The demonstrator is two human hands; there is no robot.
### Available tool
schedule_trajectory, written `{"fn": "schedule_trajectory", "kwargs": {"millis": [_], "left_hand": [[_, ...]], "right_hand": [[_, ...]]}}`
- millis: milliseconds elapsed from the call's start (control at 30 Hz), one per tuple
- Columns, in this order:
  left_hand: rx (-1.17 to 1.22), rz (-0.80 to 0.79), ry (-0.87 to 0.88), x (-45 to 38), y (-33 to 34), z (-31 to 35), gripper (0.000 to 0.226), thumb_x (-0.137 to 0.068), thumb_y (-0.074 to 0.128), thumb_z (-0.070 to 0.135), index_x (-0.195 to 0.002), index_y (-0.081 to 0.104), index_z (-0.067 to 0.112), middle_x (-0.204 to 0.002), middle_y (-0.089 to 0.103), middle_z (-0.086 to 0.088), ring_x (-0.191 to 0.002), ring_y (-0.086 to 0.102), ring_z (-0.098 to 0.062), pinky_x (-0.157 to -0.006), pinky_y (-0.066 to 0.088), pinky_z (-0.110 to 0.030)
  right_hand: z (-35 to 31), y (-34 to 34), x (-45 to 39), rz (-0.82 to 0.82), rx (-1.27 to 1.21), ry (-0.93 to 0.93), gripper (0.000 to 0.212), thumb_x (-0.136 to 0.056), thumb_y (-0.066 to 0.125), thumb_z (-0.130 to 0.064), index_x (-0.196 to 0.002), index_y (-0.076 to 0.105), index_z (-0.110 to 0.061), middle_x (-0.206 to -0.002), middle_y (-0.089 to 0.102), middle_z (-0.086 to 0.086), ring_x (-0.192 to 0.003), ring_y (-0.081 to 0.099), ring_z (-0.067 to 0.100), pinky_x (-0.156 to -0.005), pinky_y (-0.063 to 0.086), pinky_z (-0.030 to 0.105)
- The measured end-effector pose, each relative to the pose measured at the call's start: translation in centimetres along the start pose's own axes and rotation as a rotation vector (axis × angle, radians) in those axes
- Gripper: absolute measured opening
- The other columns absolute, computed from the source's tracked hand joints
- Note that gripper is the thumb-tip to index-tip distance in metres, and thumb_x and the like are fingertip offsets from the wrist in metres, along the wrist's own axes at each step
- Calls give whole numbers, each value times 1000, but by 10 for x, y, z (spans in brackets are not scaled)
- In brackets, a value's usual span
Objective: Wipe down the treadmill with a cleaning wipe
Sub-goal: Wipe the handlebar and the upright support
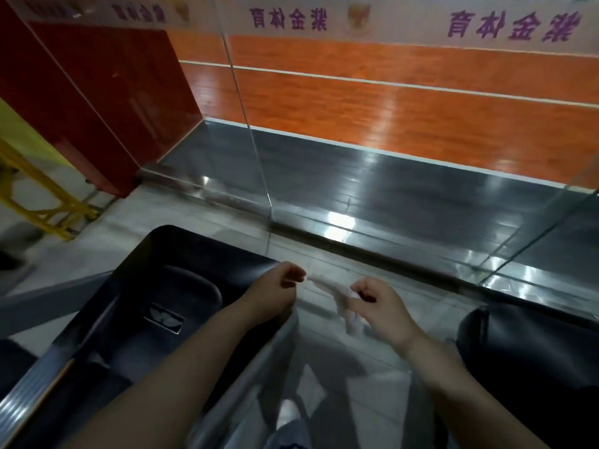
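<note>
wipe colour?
White; the wipe is stretched between both hands, seen in the head view.

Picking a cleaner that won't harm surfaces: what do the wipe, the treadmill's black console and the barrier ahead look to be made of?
The wipe, pinched by the left hand and right hand, looks like thin white nonwoven tissue, crumpled and limp. The black console seems moulded plastic, smooth and semi-glossy, with soft reflections. The barrier appears to be clear glass: see-through, with visible panel edges and glare.

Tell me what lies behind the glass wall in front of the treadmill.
Behind the glass wall a dark floor strip meets an orange wooden court floor with a white line. The banner across the glass hides whatever is further back.
</note>
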State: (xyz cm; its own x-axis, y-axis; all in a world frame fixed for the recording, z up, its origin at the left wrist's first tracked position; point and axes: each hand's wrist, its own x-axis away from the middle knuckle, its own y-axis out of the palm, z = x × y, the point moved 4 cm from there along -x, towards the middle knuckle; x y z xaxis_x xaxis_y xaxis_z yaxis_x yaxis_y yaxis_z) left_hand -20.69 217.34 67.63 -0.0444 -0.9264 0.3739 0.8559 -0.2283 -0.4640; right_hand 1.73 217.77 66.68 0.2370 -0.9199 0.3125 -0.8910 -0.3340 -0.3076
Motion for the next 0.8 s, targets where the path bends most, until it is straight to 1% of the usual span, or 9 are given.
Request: {"fn": "schedule_trajectory", "kwargs": {"millis": [100, 200, 267, 333, 400, 567, 667, 733, 800], "left_hand": [[-160, 70, -40, -33, -31, -31, 29, -93, 57, 14, -117, 59, 31, -119, 61, 9, -111, 57, -9, -88, 41, -21], [-230, 127, -80, -62, -55, -52, 34, -93, 56, 18, -126, 58, 26, -129, 58, 6, -113, 53, -11, -91, 38, -23], [-226, 153, -132, -75, -69, -65, 37, -93, 55, 19, -129, 56, 28, -135, 54, 5, -121, 51, -15, -99, 41, -28], [-194, 190, -191, -89, -84, -77, 39, -93, 55, 19, -132, 55, 27, -138, 52, 3, -123, 50, -17, -103, 43, -34], [-160, 250, -251, -106, -98, -86, 41, -93, 56, 18, -133, 54, 24, -139, 51, 2, -125, 49, -18, -105, 42, -34], [-4, 459, -424, -139, -119, -115, 41, -93, 57, 15, -133, 56, 21, -139, 52, -2, -126, 50, -20, -101, 37, -24], [154, 588, -571, -139, -116, -131, 43, -93, 57, 14, -136, 54, 18, -137, 54, -5, -127, 51, -22, -104, 38, -26], [255, 692, -656, -130, -111, -140, 44, -92, 57, 14, -136, 55, 18, -137, 55, -6, -127, 52, -23, -108, 39, -30], [336, 796, -734, -117, -109, -144, 45, -91, 57, 14, -136, 55, 19, -138, 55, -3, -124, 55, -21, -106, 42, -33]], "right_hand": [[3, 15, -41, 30, 54, 26, 6, -91, 66, -22, -92, 65, -17, -88, 65, -3, -83, 60, 13, -69, 43, 22], [-4, 22, -82, 56, 44, 54, 13, -91, 67, -27, -94, 65, -14, -88, 66, -1, -83, 62, 16, -69, 44, 24], [-15, 26, -107, 37, 35, 68, 14, -90, 67, -27, -93, 67, -13, -88, 68, 2, -83, 64, 20, -71, 49, 31], [-30, 30, -137, -17, 73, 72, 13, -92, 65, -27, -96, 69, -15, -90, 69, 1, -85, 65, 18, -75, 52, 33], [-44, 31, -176, -74, 118, 71, 12, -93, 63, -27, -98, 69, -18, -91, 69, -2, -86, 65, 15, -75, 53, 33], [-76, 36, -290, -232, 298, 20, 13, -93, 60, -26, -95, 67, -15, -88, 67, 0, -76, 61, 14, -55, 45, 23], [-94, 53, -342, -374, 379, -50, 16, -94, 59, -25, -90, 65, -11, -83, 66, 4, -70, 59, 15, -47, 44, 15], [-101, 74, -372, -441, 460, -86, 14, -94, 57, -29, -90, 62, -17, -82, 66, 0, -72, 62, 17, -54, 48, 22], [-111, 105, -396, -528, 542, -144, 14, -95, 54, -28, -91, 60, -16, -82, 64, 0, -74, 61, 18, -59, 46, 28]]}}
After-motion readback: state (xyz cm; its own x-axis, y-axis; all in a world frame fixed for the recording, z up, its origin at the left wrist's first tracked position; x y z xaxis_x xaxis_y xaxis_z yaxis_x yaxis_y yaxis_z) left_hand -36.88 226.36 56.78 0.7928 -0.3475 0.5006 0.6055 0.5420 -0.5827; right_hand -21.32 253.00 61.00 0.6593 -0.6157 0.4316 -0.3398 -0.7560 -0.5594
